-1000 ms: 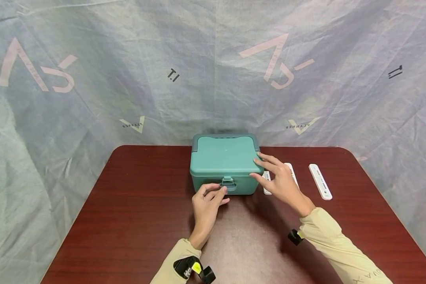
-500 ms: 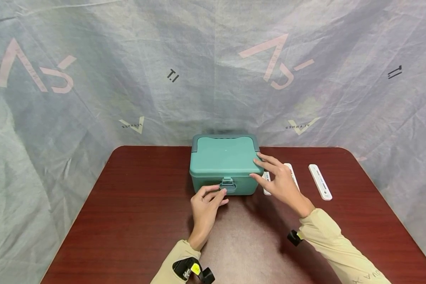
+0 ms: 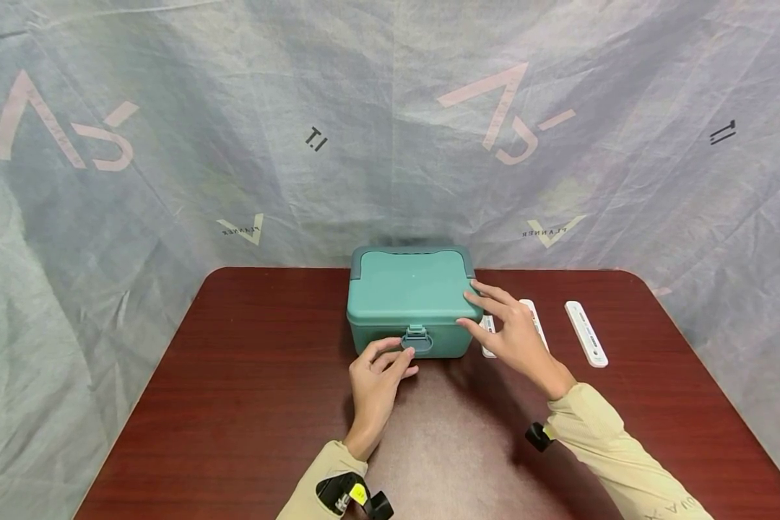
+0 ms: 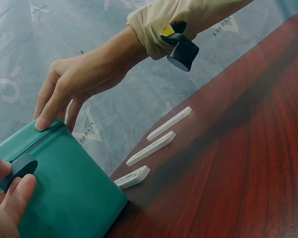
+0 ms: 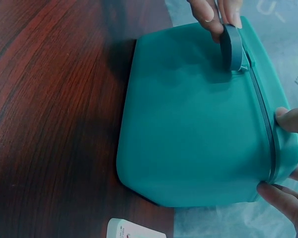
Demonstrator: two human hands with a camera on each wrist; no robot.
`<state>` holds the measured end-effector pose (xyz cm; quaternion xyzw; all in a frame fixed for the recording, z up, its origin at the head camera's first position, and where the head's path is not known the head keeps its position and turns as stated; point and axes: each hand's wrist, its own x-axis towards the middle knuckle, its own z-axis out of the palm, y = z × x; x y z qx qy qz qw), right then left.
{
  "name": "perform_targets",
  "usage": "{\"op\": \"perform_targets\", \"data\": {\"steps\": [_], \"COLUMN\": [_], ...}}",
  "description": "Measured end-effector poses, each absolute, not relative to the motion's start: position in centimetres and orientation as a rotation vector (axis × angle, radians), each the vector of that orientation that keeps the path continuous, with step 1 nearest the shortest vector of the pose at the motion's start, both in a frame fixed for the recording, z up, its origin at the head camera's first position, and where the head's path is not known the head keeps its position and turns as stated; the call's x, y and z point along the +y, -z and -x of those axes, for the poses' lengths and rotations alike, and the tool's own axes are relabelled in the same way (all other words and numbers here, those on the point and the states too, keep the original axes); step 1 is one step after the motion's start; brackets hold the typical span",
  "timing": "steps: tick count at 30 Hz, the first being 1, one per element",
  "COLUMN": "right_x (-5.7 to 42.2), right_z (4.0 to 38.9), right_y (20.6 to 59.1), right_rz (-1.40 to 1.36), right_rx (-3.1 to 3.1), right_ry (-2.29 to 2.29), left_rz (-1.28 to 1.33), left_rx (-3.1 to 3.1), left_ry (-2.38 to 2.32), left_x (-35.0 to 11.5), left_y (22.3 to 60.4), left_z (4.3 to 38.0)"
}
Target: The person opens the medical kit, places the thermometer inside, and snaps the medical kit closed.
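Head view, from the near side: a left sleeve [image 3: 318, 487] and a right sleeve [image 3: 624, 458] extend over the table [image 3: 260, 390], each wrist bearing a small black camera. Past the left sleeve, the left hand [image 3: 375, 386] has its thumb and fingers drawn narrow, pinching the latch [image 3: 419, 344]; the left wrist view shows the latch's rounded grey-green tab between the fingertips. Right of those fingers, the right hand [image 3: 518, 336] spreads its fingers wide, the tips touching the right front corner of the box [image 3: 412, 303]. So the box stands between and just beyond the two sets of fingers, its front toward the person, its lid [image 3: 412, 278] down on it. One white strip [image 3: 488, 336] lies just beside the box, below the right fingers; a second strip [image 3: 534, 318] lies partly hidden behind the back of that hand; a third strip [image 3: 586, 334] lies farther right of the fingers, apart from the others. Beyond the fingers, box and table hangs a grey cloth [image 3: 390, 108] printed with letters.
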<state>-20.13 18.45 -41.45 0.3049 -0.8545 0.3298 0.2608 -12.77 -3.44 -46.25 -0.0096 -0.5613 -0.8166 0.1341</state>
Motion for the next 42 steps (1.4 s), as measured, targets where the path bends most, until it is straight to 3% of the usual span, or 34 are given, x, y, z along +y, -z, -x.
{"op": "perform_targets", "data": {"steps": [42], "right_x": [18.18], "right_z": [20.02], "right_y": [41.64], "right_rz": [-0.806], "right_rx": [-2.274], "right_ry": [-0.897], "left_rz": [0.032], "left_rx": [-1.693], "left_ry": [2.237], "left_x": [-3.50], "left_y": [47.03], "left_z": [13.27]}}
